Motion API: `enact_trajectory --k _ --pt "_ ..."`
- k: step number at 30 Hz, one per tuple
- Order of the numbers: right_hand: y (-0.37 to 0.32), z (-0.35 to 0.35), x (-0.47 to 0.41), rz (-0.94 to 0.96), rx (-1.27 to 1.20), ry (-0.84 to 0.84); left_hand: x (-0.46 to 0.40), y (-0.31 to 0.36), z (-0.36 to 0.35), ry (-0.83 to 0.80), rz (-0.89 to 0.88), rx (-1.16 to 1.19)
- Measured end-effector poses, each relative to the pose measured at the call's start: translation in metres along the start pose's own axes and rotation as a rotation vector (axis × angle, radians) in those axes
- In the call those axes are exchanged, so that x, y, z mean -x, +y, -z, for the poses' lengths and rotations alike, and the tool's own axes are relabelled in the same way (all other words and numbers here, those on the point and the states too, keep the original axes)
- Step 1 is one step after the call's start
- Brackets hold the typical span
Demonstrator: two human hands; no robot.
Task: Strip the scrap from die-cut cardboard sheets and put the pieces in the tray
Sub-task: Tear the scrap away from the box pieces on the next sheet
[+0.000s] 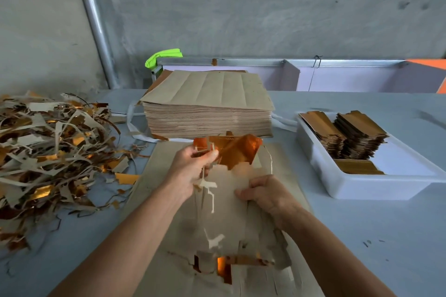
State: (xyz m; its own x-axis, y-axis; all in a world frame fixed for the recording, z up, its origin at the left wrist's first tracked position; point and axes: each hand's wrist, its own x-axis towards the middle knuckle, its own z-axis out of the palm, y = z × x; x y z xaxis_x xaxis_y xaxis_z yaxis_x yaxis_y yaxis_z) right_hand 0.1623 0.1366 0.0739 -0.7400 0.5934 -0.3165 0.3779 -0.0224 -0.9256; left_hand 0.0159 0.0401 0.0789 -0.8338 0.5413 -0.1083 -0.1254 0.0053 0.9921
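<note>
The die-cut sheet (229,190) was up off the surface (362,236), held between both hands over another flat sheet (154,200) near the front edge. The left hand (190,169) had its fingers (210,153) curled round thin scrap strips (207,185) at the sheet's far end, where the gold side folded over. The right hand (263,194) pinched the sheet's near right part, knuckles up. Scrap pile (53,152) crowded the left edge, the sheet stack (207,108) sat toward the back, and the white tray (357,183) with gold pieces (357,135) sat toward the right. Both forearms reached in from the front edge.
</note>
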Motion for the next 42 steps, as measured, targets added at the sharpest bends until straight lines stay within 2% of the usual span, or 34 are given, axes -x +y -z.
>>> enact_trajectory --k 5,8,12,17,22,26,30,32,38,42 --pt "0.008 0.012 -0.006 -0.087 -0.345 0.199 -0.009 0.002 0.014 0.118 0.005 0.189" --pt "0.016 0.020 -0.012 -0.114 -0.517 0.346 -0.012 -0.001 0.021 0.182 -0.111 0.077" --pt "0.025 0.030 -0.016 -0.034 -0.687 0.527 -0.016 -0.010 0.028 0.304 -0.201 -0.068" --pt "0.029 0.038 -0.015 0.065 -0.706 0.683 -0.024 -0.022 0.039 0.360 -0.282 -0.336" --pt "0.028 0.062 -0.008 0.101 -0.686 0.767 -0.036 -0.022 0.064 0.427 -0.314 -0.523" --pt "0.032 0.074 -0.007 0.107 -0.598 0.730 -0.040 -0.019 0.080 0.403 -0.338 -0.535" --pt "0.029 0.069 -0.011 0.159 -0.438 0.664 -0.023 -0.015 0.065 0.212 -0.446 -0.396" --pt "0.026 0.062 -0.013 0.175 -0.321 0.595 -0.014 -0.017 0.051 0.149 -0.449 -0.410" --pt "0.018 0.039 -0.014 0.301 -0.080 0.274 0.011 -0.021 0.026 0.034 -0.350 -0.102" --pt "0.011 0.036 -0.011 0.203 -0.129 0.173 0.020 -0.023 0.024 -0.062 -0.359 -0.007"
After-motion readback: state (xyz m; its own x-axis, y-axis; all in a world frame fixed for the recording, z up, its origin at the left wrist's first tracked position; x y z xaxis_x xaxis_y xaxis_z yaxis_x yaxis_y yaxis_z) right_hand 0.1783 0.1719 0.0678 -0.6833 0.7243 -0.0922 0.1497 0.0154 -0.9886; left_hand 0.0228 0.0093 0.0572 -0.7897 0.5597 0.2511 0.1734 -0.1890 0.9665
